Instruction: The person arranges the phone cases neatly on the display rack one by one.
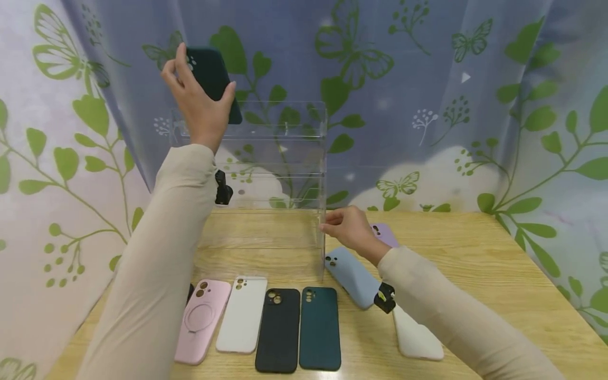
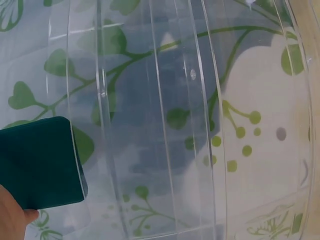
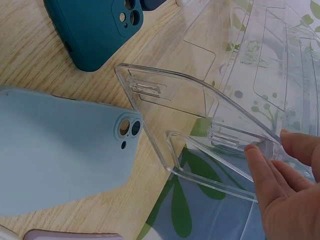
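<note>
A dark green phone case point(image 1: 212, 79) is held up by my left hand point(image 1: 201, 113), fingers over one edge and thumb on the other, at the upper left of a clear multi-tier display rack point(image 1: 275, 138). In the left wrist view, the case's corner point(image 2: 40, 165) lies close to the rack's top tier; whether it touches cannot be told. My right hand point(image 1: 350, 228) pinches the rack's right side panel between thumb and fingers. The right wrist view shows that transparent side panel point(image 3: 200, 79) reaching down to the table.
In front of the rack lie pink point(image 1: 201, 322), white point(image 1: 242, 316), black point(image 1: 277, 332) and teal point(image 1: 320, 330) phone cases. Light blue point(image 1: 353, 277), purple point(image 1: 386, 235) and off-white point(image 1: 418, 338) cases lie around my right forearm. A patterned curtain point(image 1: 427, 79) hangs behind the wooden table point(image 1: 494, 295).
</note>
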Tool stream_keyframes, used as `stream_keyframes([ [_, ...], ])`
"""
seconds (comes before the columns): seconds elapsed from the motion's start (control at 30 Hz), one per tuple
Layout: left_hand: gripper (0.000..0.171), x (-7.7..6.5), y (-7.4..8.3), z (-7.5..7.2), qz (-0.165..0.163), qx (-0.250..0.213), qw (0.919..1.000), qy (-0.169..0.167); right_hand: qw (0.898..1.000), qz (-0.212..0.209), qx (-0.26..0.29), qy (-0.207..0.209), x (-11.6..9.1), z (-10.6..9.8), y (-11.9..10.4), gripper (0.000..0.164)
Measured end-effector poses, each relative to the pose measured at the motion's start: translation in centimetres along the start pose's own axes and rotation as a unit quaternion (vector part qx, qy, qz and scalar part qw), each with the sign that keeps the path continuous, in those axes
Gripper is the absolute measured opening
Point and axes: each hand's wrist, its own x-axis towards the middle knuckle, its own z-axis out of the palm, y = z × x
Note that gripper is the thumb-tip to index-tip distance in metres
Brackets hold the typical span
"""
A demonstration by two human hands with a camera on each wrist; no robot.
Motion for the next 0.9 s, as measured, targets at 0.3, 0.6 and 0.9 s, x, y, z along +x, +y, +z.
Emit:
stream_keyframes([
  [0.3,0.082,-0.06,-0.33,0.82,-0.029,0.054,0.997,-0.048,1.0,0.0,0.002,0.004,-0.11,-0.11,0.11,0.038],
  [0.6,0.082,0.18,-0.44,0.73,-0.059,0.108,0.9877,-0.097,1.0,-0.004,0.003,0.007,-0.14,0.06,0.01,0.036],
  [0.9,0.077,-0.54,-0.61,0.97,-0.081,0.123,0.9767,-0.156,1.0,-0.003,-0.004,0.011,0.06,0.2,0.11,0.038],
])
